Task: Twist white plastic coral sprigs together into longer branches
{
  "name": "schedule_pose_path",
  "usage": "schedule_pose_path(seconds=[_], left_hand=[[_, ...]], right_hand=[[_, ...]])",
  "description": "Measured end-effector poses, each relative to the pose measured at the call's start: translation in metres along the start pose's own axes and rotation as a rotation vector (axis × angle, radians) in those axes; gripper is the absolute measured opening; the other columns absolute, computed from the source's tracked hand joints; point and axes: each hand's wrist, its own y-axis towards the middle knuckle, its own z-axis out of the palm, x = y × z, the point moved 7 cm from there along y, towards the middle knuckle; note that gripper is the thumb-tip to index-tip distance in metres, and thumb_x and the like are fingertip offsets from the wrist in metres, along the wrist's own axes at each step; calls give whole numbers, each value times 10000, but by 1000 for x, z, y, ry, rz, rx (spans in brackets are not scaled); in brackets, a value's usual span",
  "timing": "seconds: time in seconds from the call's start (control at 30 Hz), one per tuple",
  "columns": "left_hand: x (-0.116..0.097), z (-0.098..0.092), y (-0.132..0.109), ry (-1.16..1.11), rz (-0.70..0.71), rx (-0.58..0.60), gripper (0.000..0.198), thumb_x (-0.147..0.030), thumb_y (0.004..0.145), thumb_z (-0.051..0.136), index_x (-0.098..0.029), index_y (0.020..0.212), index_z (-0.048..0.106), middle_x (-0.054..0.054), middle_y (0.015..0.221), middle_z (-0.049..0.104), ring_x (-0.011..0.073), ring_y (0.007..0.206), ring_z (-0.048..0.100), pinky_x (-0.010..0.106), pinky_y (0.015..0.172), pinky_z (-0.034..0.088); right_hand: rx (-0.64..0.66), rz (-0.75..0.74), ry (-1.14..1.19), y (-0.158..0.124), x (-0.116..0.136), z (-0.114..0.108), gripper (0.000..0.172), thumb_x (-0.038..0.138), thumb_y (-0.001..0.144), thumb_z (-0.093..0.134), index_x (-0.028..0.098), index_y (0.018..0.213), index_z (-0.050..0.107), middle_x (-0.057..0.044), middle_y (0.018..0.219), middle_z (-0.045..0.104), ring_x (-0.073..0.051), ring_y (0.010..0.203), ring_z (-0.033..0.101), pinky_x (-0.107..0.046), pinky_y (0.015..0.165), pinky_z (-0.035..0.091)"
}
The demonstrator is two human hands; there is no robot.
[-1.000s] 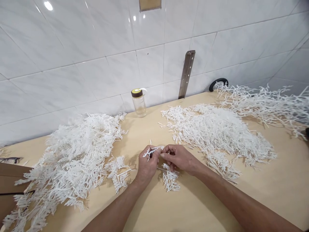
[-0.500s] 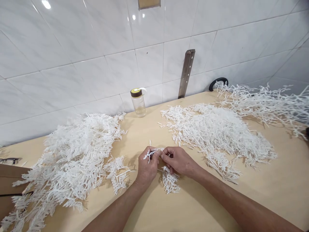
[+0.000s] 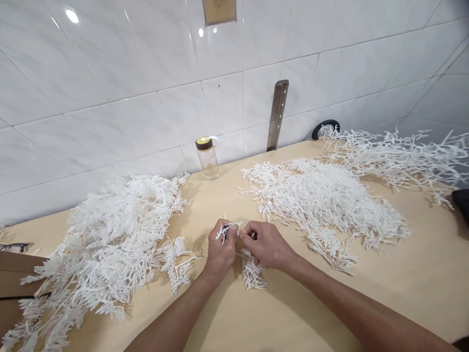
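Note:
My left hand point(image 3: 220, 247) is closed around a white plastic branch piece point(image 3: 227, 228), its forked tips sticking out above the fingers. Beside it, close to the piece's right end, my right hand point(image 3: 266, 243) has thumb and forefinger pinched together; whatever is between those fingertips is too small to make out. A small heap of white sprigs point(image 3: 253, 275) lies on the table just below my right hand. Left of my left hand sits another small cluster of white branches point(image 3: 176, 264), with one long stem reaching toward my wrist.
A large pile of white branches point(image 3: 120, 244) covers the left of the table point(image 3: 227, 318). More white sprigs point(image 3: 326, 200) and longer branches point(image 3: 399, 156) lie right. A clear bottle point(image 3: 208, 161) and metal strip point(image 3: 278, 115) stand by the tiled wall; a cardboard box point(image 3: 14, 278) is far left.
My hands have drawn slightly apart, with the right fingertips now off the left thumb. The view has shifted a little to the right.

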Motion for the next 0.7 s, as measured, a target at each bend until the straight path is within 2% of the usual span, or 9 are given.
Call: schedule_pose_path(seconds=[0.1, 0.13, 0.27, 0.33, 0.43, 0.57, 0.7], left_hand=[[-2, -2, 3, 28, 20, -13, 259, -399, 856, 572, -195, 713, 498, -46, 614, 471, 106, 571, 409, 219, 594, 379], [-2, -6, 5, 46, 30, -41, 250, -394, 853, 571, -195, 719, 501, -42, 625, 484, 108, 582, 422, 220, 601, 384], [4, -35, 21, 137, 47, -228, 202, -343, 834, 571, -200, 715, 494, -41, 628, 502, 113, 599, 459, 216, 602, 396], [11, -46, 28, 164, 22, -267, 195, -333, 832, 566, -202, 709, 492, -52, 584, 493, 107, 554, 463, 213, 576, 398], [22, -51, 34, 91, -60, -258, 203, -358, 840, 555, -204, 720, 499, -45, 563, 547, 110, 497, 519, 216, 529, 423], [24, -41, 36, 5, -143, -211, 215, -377, 821, 595, -184, 746, 537, 14, 678, 670, 132, 535, 616, 252, 565, 498], [20, -21, 37, -134, -183, -147, 258, -407, 794, 656, -161, 762, 583, 63, 765, 718, 178, 713, 693, 330, 756, 545]], right_hand=[[-186, -247, -164, -13, 24, -4, 173, 229, 847, 510, 206, 676, 524, -14, 637, 594, -137, 556, 527, -251, 537, 394], [-190, -305, -188, -18, 30, -1, 172, 210, 851, 506, 205, 680, 525, -15, 638, 589, -138, 568, 517, -253, 550, 390], [-50, -464, -175, -27, 42, 15, 136, 137, 839, 495, 198, 733, 554, -4, 672, 610, -134, 595, 533, -251, 587, 400], [-61, -394, -158, -20, 35, 6, 160, 173, 873, 487, 199, 751, 587, -4, 690, 635, -141, 618, 566, -250, 596, 412], [-173, -277, -177, -5, 21, -24, 188, 253, 892, 490, 201, 775, 627, -1, 656, 645, -151, 587, 589, -260, 591, 419], [-237, -145, -345, 13, 0, -58, 182, 268, 872, 491, 207, 763, 622, 20, 568, 618, -166, 562, 609, -275, 613, 414], [-277, -92, -526, 20, -16, -76, 175, 211, 857, 476, 206, 773, 630, -16, 679, 672, -186, 617, 621, -295, 613, 407]])
